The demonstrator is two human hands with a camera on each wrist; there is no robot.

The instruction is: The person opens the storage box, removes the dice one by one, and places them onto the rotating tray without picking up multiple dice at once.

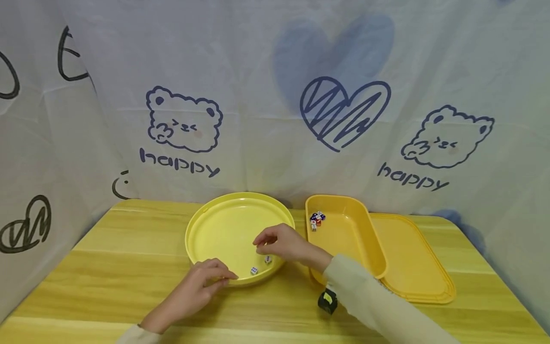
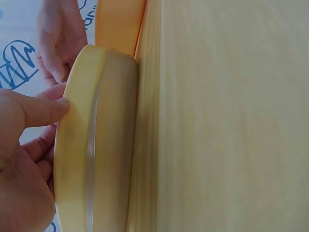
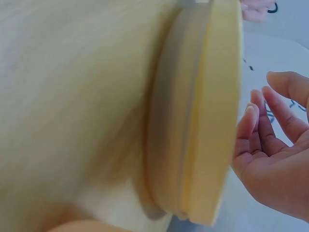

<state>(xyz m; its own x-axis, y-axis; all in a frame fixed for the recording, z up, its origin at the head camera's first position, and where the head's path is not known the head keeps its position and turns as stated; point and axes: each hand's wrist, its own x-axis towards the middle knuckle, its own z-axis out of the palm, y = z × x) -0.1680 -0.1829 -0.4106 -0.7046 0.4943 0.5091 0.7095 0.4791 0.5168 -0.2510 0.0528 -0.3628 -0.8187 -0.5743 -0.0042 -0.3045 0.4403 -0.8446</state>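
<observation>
Left hand (image 1: pixel 205 284) pinching the tray (image 1: pixel 223 229) at its 7 o'clock rim, right hand (image 1: pixel 282 242) over its 4 o'clock edge, thumb and fingers apart, 2 dice (image 1: pixel 254 271) inside at 5 o'clock, box (image 1: pixel 350 248) at 3 o'clock, more dice (image 1: pixel 318 220) in its 10 o'clock corner, lid (image 1: pixel 414 267) beyond, wooden surface (image 1: pixel 107 267) beneath.

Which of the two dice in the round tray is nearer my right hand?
The right die, close to your right hand; the other die sits farther left, nearer your left hand.
</observation>
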